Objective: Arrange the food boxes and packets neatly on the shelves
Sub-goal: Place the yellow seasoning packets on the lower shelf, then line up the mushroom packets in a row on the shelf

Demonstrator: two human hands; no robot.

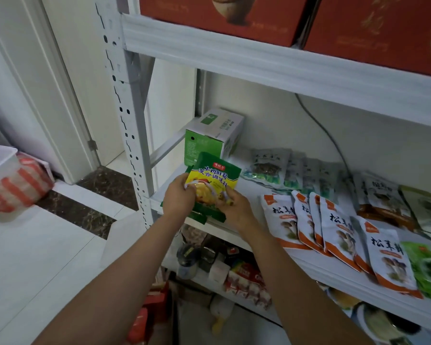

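Observation:
A green and yellow seasoning packet (215, 174) stands tilted at the left end of the white middle shelf (309, 263). My left hand (178, 196) grips its lower left part and my right hand (235, 206) grips its lower right corner. More green packets (210, 215) lie under it at the shelf's front edge. Behind it stands a green and white box (213, 135). To the right lie several white and orange mushroom packets (334, 227) in an overlapping row, and clear dark packets (271, 168) behind them.
Two red boxes (222, 18) sit on the upper shelf. The lower shelf (222, 270) holds jumbled jars and packets. A white upright post (127, 115) bounds the rack on the left. A white bin and striped bag (13, 183) sit on the floor at left.

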